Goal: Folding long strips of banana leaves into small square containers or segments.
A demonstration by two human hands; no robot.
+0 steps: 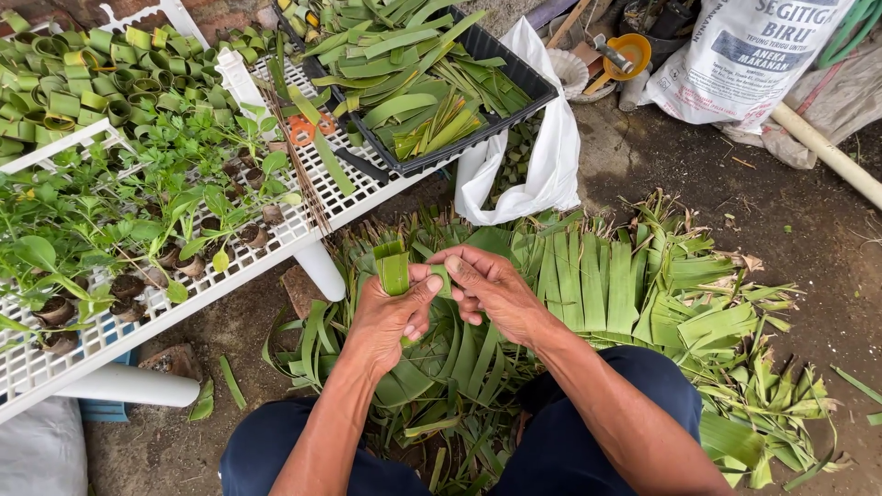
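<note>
Both hands meet over a heap of cut green leaves (625,294) on the ground. My left hand (390,317) grips a strip of green leaf (393,268) curled into a small ring, its end poking up above my thumb. My right hand (491,285) pinches the other end of the same strip, fingertips touching the left thumb. My knees in dark blue trousers (276,450) frame the bottom of the view.
A white slatted rack (276,248) at left carries seedlings in leaf-ring pots (184,211), stacked leaf rings (83,83), thin sticks and orange-handled scissors (308,129). A black tray (514,73) holds leaf strips. A white bag (542,156) and a printed sack (744,55) stand behind.
</note>
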